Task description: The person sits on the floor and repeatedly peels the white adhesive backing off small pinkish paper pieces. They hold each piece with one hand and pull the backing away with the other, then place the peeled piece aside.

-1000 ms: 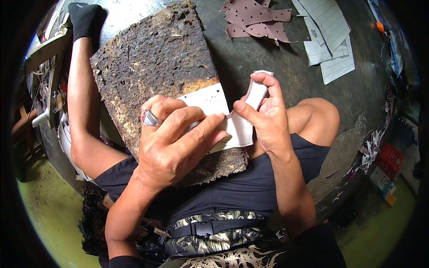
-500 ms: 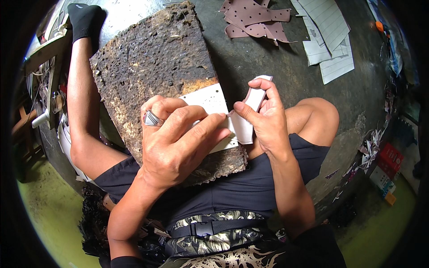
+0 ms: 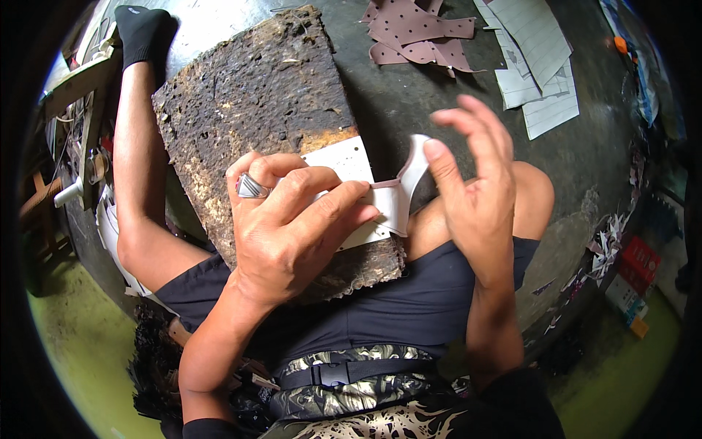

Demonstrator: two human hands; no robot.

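My left hand (image 3: 296, 219), with a silver ring on one finger, rests over a white square sheet (image 3: 336, 155) with small dark holes. Its thumb and forefinger are closed on the near end of a white strip (image 3: 390, 205) with a pinkish-brown edge. That strip crosses the sheet's right edge, and its free end bends upward. Just right of the free end, my right hand (image 3: 479, 190) is open with fingers spread and slightly blurred; I see nothing held in it. Beneath the sheet lies a thick, rough, dark board (image 3: 256, 95) across my lap. What lies under the left palm is hidden.
Pinkish-brown pieces with dark holes (image 3: 420, 33) lie on the dark floor beyond the board. White lined sheets (image 3: 537, 58) overlap at the upper right. A red box (image 3: 638, 265) and paper scraps (image 3: 608, 241) sit at the far right. A wooden frame (image 3: 77, 95) stands at the left.
My right hand has let go of the white strip and moved right, its fingers spreading. The strip's free end now stands bent by itself. My left hand has stayed nearly in place.
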